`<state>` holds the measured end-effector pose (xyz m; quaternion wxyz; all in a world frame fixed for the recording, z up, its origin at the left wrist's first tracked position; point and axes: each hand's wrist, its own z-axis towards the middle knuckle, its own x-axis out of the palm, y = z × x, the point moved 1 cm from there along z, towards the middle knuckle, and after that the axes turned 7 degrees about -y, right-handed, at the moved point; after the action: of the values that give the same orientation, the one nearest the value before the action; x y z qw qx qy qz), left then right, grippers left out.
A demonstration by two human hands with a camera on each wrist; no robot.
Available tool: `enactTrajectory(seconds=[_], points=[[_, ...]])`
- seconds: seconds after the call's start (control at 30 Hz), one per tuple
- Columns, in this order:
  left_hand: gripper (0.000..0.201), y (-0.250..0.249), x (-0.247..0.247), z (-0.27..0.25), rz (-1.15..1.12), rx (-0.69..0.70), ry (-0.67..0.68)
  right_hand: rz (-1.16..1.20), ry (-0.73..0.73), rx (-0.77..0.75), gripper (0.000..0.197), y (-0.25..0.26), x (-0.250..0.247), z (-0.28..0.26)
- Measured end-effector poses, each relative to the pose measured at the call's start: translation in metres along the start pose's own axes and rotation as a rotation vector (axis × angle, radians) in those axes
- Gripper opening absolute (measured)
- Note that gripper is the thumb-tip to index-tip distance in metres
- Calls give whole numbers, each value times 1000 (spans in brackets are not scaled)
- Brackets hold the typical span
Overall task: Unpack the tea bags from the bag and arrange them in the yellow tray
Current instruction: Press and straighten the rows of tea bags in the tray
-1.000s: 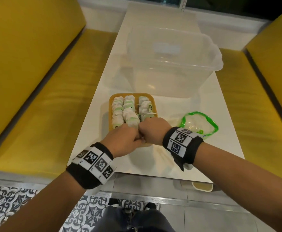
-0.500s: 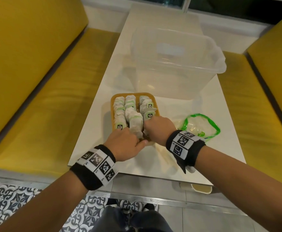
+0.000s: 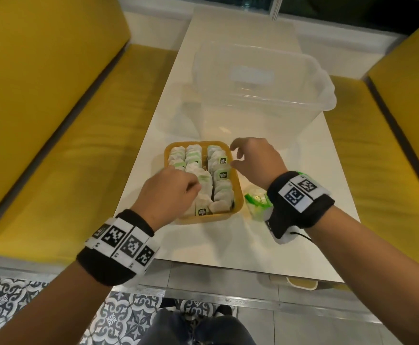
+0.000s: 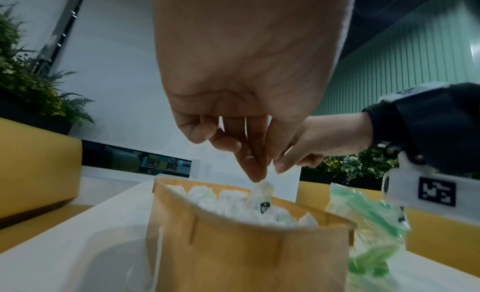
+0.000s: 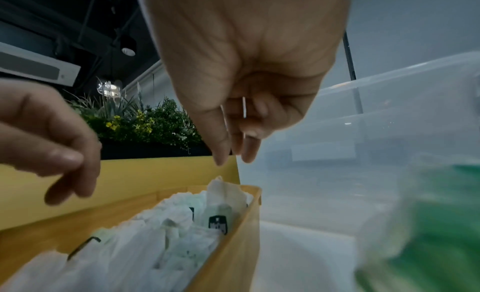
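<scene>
The yellow tray (image 3: 238,195) sits on the white table and is packed with rows of white tea bags (image 3: 222,174). My left hand (image 3: 196,192) is over the tray's near left part. In the left wrist view a fingertip (image 4: 255,176) touches the top of one upright tea bag (image 4: 261,196) in the middle row, with the thumb slightly apart. My right hand (image 3: 233,158) hovers over the tray's far right edge, fingers loosely curled and holding nothing. The clear bag with green trim (image 3: 255,202) lies right of the tray, partly hidden by my right wrist.
A large clear plastic bin (image 3: 260,95) stands just behind the tray. Yellow benches (image 3: 79,145) run along both sides of the narrow table (image 3: 303,220). The table's near edge is close behind my wrists.
Both hands were together at the tray's near edge with a tea bag. It now stands in the middle row. My right hand has let go and moved to the far right.
</scene>
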<state>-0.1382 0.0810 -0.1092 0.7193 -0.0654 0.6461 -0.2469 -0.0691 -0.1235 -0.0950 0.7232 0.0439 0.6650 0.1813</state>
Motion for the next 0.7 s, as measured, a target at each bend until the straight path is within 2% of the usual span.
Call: enactTrajectory(seconds=[0.07,0.13,0.37,0.47,0.57,0.7], points=[[25,-1,-6,5,-3,-8,-22,-52,93,-30,38,4,8,7],[22,-4,-12,9,-23,-22,-38,-85,121,-47,27,6,14,12],[20,-5,-14,35,-158,-135,-116,104,1,-12,13,0,-13,25],[22,-11,3,52,-129,-140,-16,94,-31,-11,13,-3,-19,23],[28,-18,25,61,-29,-72,120,114,-58,0,11,-5,-21,17],[30,-24,40,62,143,10,199,161,-131,24,11,-9,-31,13]])
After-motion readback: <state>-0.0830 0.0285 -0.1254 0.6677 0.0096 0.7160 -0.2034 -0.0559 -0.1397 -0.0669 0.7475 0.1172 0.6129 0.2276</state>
